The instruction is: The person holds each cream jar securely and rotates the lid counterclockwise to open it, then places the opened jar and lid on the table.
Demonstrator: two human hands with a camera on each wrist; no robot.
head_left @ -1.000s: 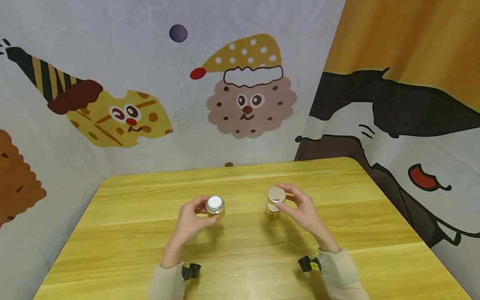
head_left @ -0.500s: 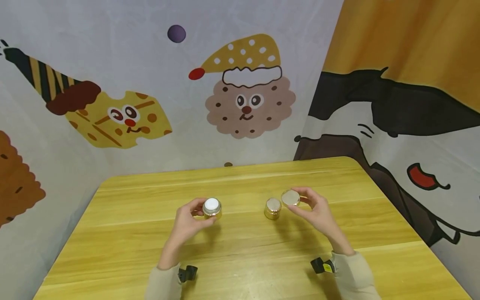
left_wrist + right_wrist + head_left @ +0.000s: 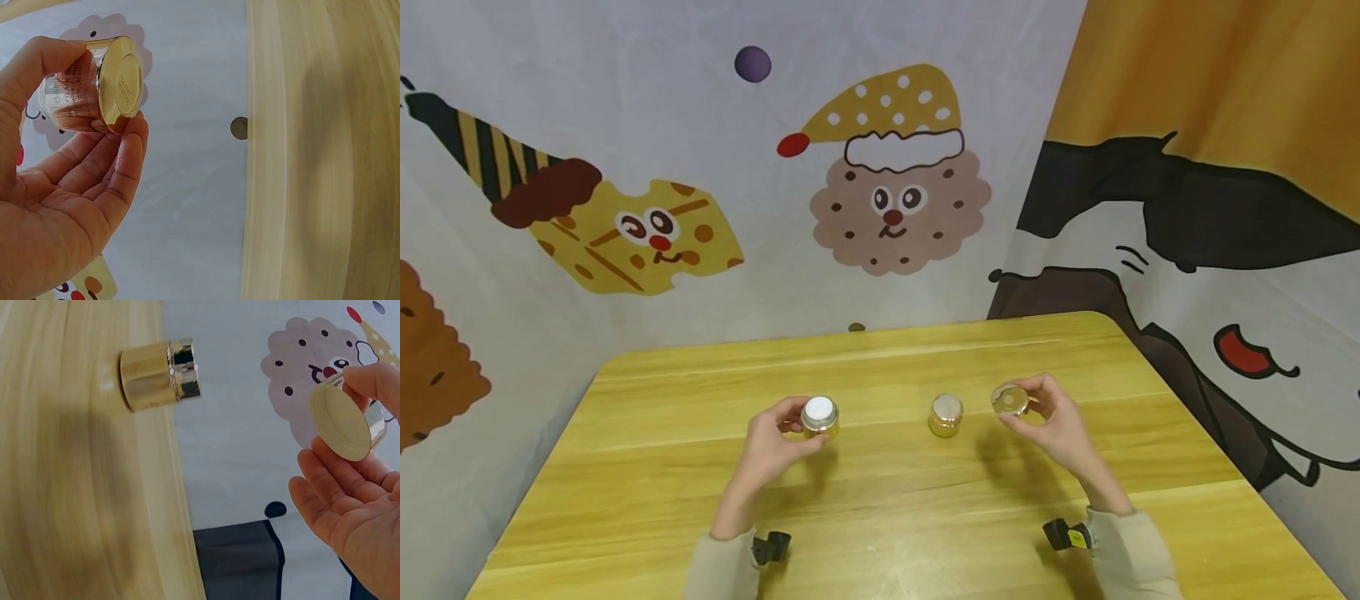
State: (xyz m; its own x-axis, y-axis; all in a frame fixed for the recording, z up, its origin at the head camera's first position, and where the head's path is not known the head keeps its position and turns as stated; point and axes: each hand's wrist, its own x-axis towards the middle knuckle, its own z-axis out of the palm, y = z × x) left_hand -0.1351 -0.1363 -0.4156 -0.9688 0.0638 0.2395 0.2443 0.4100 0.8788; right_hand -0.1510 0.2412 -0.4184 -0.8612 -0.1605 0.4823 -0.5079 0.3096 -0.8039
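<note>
My left hand [image 3: 772, 439] grips a gold cream jar [image 3: 821, 417] between thumb and fingers, lidless, with its white top facing up. In the left wrist view the jar [image 3: 94, 84] shows printed lettering and a gold base, held off the table. With thumb and fingers my right hand [image 3: 1060, 425] pinches a shiny gold lid [image 3: 1010, 400] in the air. Its pale hollow inside shows in the right wrist view, where the lid [image 3: 340, 422] is tilted. Between the two hands a second gold jar [image 3: 945, 416], with its lid on, stands upright on the table.
The wood-patterned table [image 3: 880, 517] runs back to a cloth backdrop [image 3: 775, 283] printed with cartoon food. A dark camera mount is on each wrist, the left mount [image 3: 771, 547] and the right mount [image 3: 1067, 535].
My right hand has moved right with the lid, away from above the standing jar, and the lid has tilted. My left hand has shifted slightly left, still holding its jar.
</note>
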